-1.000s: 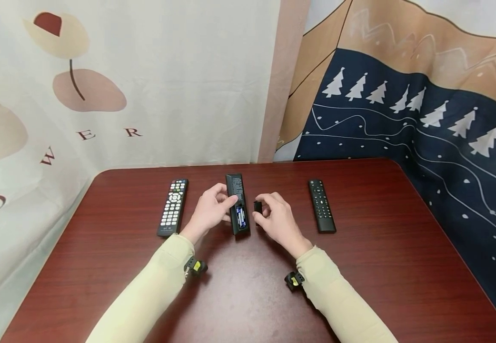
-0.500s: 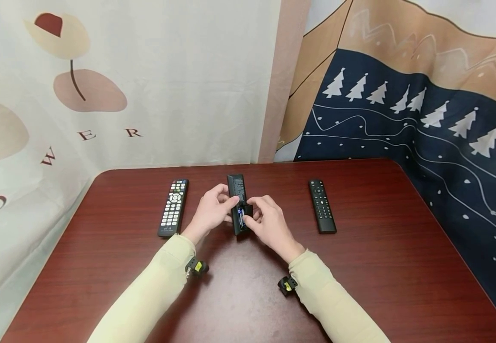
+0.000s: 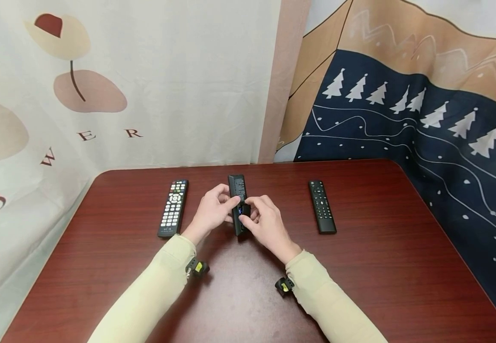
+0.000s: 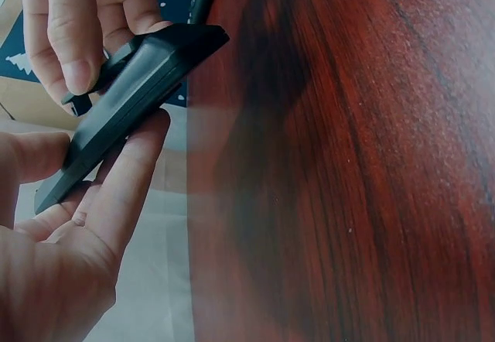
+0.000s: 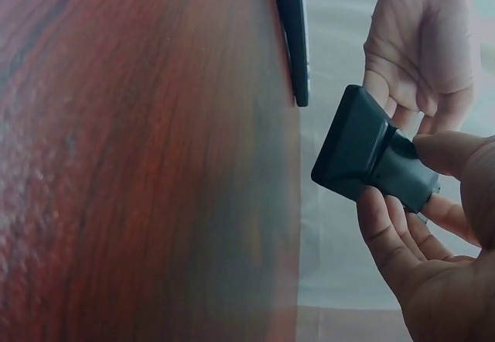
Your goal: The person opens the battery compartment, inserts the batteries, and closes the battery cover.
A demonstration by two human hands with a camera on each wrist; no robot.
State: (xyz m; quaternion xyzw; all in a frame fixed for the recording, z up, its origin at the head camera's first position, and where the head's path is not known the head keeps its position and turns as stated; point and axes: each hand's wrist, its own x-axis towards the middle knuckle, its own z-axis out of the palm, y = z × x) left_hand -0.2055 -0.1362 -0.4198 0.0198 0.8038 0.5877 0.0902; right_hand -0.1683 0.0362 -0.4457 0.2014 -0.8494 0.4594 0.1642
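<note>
A black remote control [image 3: 237,186] is held tilted above the table with its back facing up. My left hand [image 3: 211,208] grips it along its left side, thumb on the back and fingers underneath. With my right hand [image 3: 267,224] I pinch a small black battery cover [image 5: 406,173] at the remote's lower half, over the battery compartment. A bit of blue battery [image 3: 240,211] still shows there. In the right wrist view, cover and remote touch; whether the cover sits in its slot I cannot tell.
A black remote control with white buttons [image 3: 173,208] lies on the dark red table [image 3: 239,295] to the left. Another slim black remote control [image 3: 322,206] lies to the right. Patterned curtains [image 3: 179,85] hang behind the table's far edge.
My right hand has moved left with the battery cover, from beside the remote control onto its battery compartment, hiding most of the batteries. The left hand keeps its grip, nearly still.
</note>
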